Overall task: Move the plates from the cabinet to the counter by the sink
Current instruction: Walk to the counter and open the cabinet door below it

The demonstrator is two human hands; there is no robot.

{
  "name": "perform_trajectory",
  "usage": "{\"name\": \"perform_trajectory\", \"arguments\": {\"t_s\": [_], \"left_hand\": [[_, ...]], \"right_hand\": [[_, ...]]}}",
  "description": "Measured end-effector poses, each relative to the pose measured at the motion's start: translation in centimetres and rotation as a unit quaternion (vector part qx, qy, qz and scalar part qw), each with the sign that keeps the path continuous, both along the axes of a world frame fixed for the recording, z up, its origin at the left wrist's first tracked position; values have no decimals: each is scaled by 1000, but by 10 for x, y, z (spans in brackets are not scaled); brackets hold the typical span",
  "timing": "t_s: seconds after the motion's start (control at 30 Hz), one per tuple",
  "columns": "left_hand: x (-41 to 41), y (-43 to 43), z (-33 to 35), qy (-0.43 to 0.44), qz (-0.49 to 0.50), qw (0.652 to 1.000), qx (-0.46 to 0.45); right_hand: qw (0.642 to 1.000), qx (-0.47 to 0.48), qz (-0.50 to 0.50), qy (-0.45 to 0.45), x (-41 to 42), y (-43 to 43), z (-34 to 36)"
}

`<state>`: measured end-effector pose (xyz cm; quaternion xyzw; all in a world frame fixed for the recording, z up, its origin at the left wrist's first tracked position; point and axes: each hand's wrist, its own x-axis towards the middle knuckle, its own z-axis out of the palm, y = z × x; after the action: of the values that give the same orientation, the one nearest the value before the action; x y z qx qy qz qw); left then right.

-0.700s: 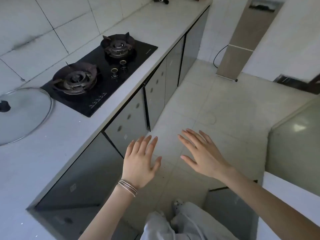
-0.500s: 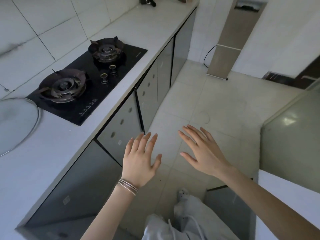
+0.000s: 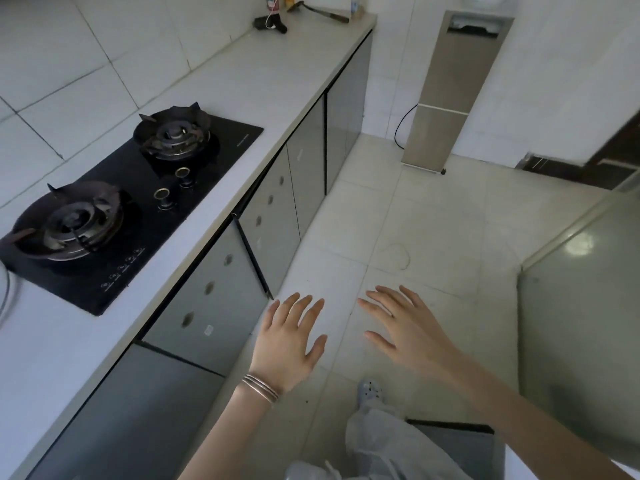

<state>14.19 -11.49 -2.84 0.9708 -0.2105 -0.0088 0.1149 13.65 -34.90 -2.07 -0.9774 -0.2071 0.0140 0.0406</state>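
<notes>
Nearest, a grey trouser leg (image 3: 388,445) and a pale shoe (image 3: 370,391) are showing at the bottom edge, over the tiled floor (image 3: 433,220). Just beyond, the left hand (image 3: 287,344), wearing thin bracelets (image 3: 260,388) at the wrist, and the right hand (image 3: 412,334) are hovering side by side, palms down, fingers straight and spread, gripping nothing and touching nothing. On the left, grey cabinet fronts (image 3: 207,306) are lining the space beneath the pale counter (image 3: 242,91), which is running from near left to far. A black hob (image 3: 138,209) with two burners is sitting in it. Where the plates are cannot be told. At the counter's far end a dark handled object (image 3: 270,24) is lying, and to the right of it a tall beige unit (image 3: 450,91) is standing against the wall.
</notes>
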Motion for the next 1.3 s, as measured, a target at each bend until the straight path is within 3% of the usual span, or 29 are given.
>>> {"name": "perform_trajectory", "arguments": {"t_s": [0.5, 0.73, 0.93, 1.3], "left_hand": [[146, -124, 23, -61, -13, 998, 2], [208, -134, 0, -39, -31, 999, -5], [295, -137, -4, -52, -48, 997, -12], [457, -147, 28, -144, -61, 987, -48]], "right_hand": [[998, 44, -25, -24, 145, -110, 11], [998, 49, -49, 1, 181, -132, -16], [997, 37, -63, 3, 261, -142, -16], [994, 50, -71, -62, 421, -149, 27]]}}
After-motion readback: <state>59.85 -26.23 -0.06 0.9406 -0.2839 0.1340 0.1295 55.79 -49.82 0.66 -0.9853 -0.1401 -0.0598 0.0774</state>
